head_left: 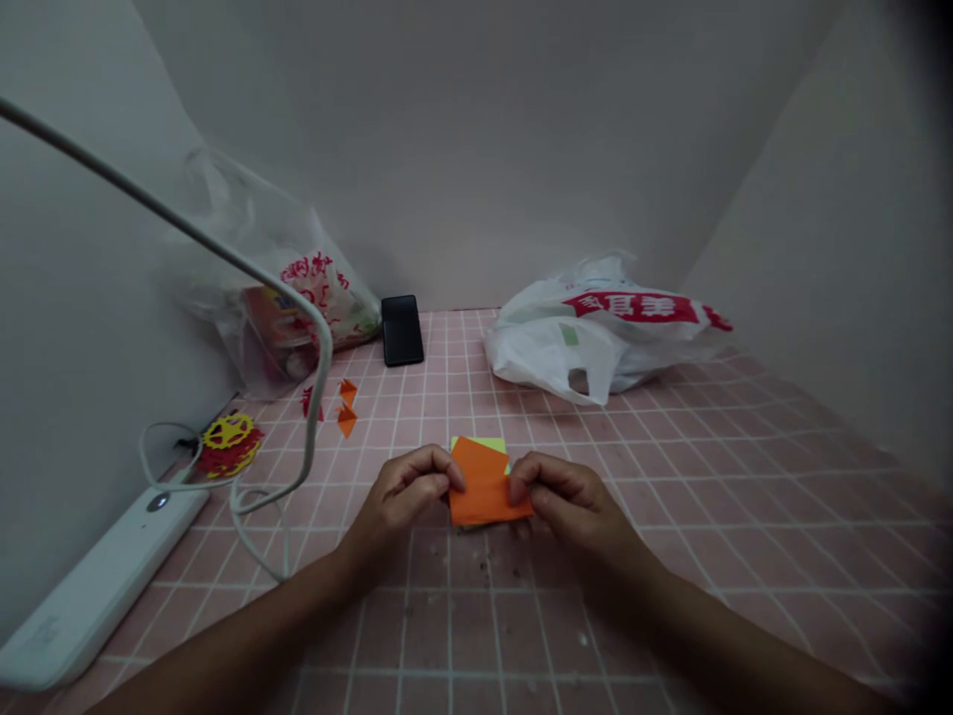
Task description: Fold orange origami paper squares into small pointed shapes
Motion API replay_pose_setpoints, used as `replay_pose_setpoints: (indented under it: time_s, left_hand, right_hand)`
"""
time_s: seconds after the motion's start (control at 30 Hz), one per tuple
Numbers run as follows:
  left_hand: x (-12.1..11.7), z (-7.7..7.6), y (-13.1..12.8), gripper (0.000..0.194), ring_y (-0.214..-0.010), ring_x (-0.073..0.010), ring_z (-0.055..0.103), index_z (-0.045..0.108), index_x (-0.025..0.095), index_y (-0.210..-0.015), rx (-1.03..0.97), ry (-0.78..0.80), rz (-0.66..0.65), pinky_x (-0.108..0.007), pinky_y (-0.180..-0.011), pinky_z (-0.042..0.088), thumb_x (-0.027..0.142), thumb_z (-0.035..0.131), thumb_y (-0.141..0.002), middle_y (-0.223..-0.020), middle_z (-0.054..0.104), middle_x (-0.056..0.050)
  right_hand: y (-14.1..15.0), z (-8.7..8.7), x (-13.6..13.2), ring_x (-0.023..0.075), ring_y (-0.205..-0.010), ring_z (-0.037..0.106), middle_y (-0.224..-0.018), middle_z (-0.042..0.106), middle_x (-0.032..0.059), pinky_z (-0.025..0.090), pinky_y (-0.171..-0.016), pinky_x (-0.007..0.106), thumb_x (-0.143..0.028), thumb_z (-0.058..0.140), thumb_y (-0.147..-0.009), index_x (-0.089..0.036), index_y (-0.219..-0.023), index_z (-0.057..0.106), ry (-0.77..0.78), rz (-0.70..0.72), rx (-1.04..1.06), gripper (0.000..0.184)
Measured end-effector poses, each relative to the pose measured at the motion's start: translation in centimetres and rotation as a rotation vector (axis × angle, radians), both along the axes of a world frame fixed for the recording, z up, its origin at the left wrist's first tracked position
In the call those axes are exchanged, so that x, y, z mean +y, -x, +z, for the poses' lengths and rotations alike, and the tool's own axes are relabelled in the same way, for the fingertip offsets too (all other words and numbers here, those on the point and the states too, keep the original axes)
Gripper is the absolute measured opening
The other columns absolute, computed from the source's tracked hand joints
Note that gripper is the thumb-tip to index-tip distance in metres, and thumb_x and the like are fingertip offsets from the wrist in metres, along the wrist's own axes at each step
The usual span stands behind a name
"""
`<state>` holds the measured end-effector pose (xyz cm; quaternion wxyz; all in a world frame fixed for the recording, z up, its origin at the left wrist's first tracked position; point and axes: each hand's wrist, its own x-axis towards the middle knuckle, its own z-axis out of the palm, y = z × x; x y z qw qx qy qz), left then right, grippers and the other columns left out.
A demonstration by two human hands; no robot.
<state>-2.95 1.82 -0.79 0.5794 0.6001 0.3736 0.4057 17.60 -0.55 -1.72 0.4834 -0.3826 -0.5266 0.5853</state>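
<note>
Between my two hands is an orange sheet of paper (485,487), with one edge slanted at the top. My left hand (413,489) pinches its left edge between thumb and fingers. At the right edge, my right hand (558,492) pinches the same paper. Behind and partly under it shows yellow paper (491,442), mostly hidden. Farther left on the table lie small folded orange paper pieces (346,419) and a red one (313,403).
A grey cable (223,250) arcs across the left side. A white power strip (96,586) lies at left, near red and yellow paper cutouts (229,442). At the back are a black phone (402,330), a clear plastic bag (283,288) and a white plastic bag (543,348).
</note>
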Motion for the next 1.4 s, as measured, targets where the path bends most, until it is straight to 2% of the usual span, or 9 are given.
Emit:
replay_pose_setpoints:
  time_s: [0.1, 0.13, 0.3, 0.47, 0.7, 1.17, 1.4]
  left_hand:
    - [-0.1, 0.2, -0.5, 0.014, -0.066, -0.0125, 0.047, 0.062, 0.017, -0.078, 0.063, 0.128, -0.006, -0.024, -0.062, 0.036, 0.031, 0.065, -0.079, -0.072, 0.054, 0.002]
    - [-0.1, 0.3, -0.7, 0.018, -0.064, -0.012, 0.047, 0.063, 0.017, -0.08, 0.087, 0.162, -0.044, -0.024, -0.06, 0.035, 0.033, 0.068, -0.077, -0.071, 0.054, 0.002]
    - [-0.3, 0.4, -1.2, 0.029, -0.062, -0.0112, 0.046, 0.063, 0.013, -0.078, 0.191, 0.264, -0.137, -0.023, -0.059, 0.032, 0.043, 0.065, -0.079, -0.069, 0.055, 0.001]
    - [-0.3, 0.4, -1.1, 0.029, -0.06, -0.0105, 0.042, 0.061, 0.014, -0.078, 0.22, 0.262, -0.124, -0.023, -0.055, 0.029, 0.043, 0.064, -0.079, -0.068, 0.053, 0.002]
    - [-0.2, 0.1, -1.1, 0.028, -0.057, -0.009, 0.035, 0.059, 0.015, -0.077, 0.235, 0.218, -0.129, -0.023, -0.053, 0.024, 0.042, 0.062, -0.082, -0.065, 0.047, 0.004]
    - [-0.2, 0.3, -1.1, 0.028, -0.06, -0.01, 0.039, 0.058, 0.015, -0.077, 0.211, 0.231, -0.13, -0.023, -0.055, 0.028, 0.042, 0.062, -0.082, -0.069, 0.05, 0.003]
    - [-0.5, 0.5, -1.2, 0.029, -0.054, -0.0083, 0.039, 0.059, 0.016, -0.08, 0.222, 0.26, -0.137, -0.019, -0.049, 0.029, 0.044, 0.062, -0.084, -0.066, 0.049, 0.004]
  right_hand:
    - [0.1, 0.4, -0.2, 0.0131, -0.055, 0.049, -0.061, 0.055, -0.0014, 0.037, -0.054, 0.025, -0.017, 0.049, -0.07, -0.021, -0.065, 0.059, -0.07, 0.041, -0.103, 0.011]
    - [0.1, 0.6, -0.3, 0.0135, -0.056, 0.05, -0.061, 0.055, -0.0011, 0.038, -0.053, 0.025, -0.017, 0.048, -0.07, -0.021, -0.066, 0.059, -0.059, 0.064, -0.131, 0.012]
    - [0.4, 1.0, -0.6, 0.0118, -0.05, 0.047, -0.057, 0.051, -0.0028, 0.035, -0.049, 0.024, -0.02, 0.047, -0.07, -0.02, -0.067, 0.056, 0.04, 0.112, -0.129, 0.01]
    - [0.4, 0.5, -0.5, 0.0122, -0.051, 0.049, -0.056, 0.055, -0.0027, 0.036, -0.051, 0.024, -0.023, 0.051, -0.076, -0.02, -0.071, 0.059, 0.126, 0.127, -0.093, 0.01]
    - [0.5, 0.6, -0.5, 0.0119, -0.05, 0.048, -0.055, 0.055, -0.0029, 0.036, -0.052, 0.025, -0.024, 0.053, -0.075, -0.019, -0.073, 0.06, 0.194, 0.138, -0.037, 0.009]
    - [0.7, 1.0, -0.4, 0.0122, -0.052, 0.049, -0.055, 0.055, -0.0027, 0.038, -0.053, 0.025, -0.022, 0.051, -0.071, -0.02, -0.067, 0.056, 0.18, 0.116, -0.066, 0.007]
    - [0.7, 0.7, -0.2, 0.0124, -0.051, 0.048, -0.055, 0.055, -0.0028, 0.038, -0.053, 0.025, -0.022, 0.049, -0.072, -0.02, -0.067, 0.056, 0.141, 0.13, -0.089, 0.008]
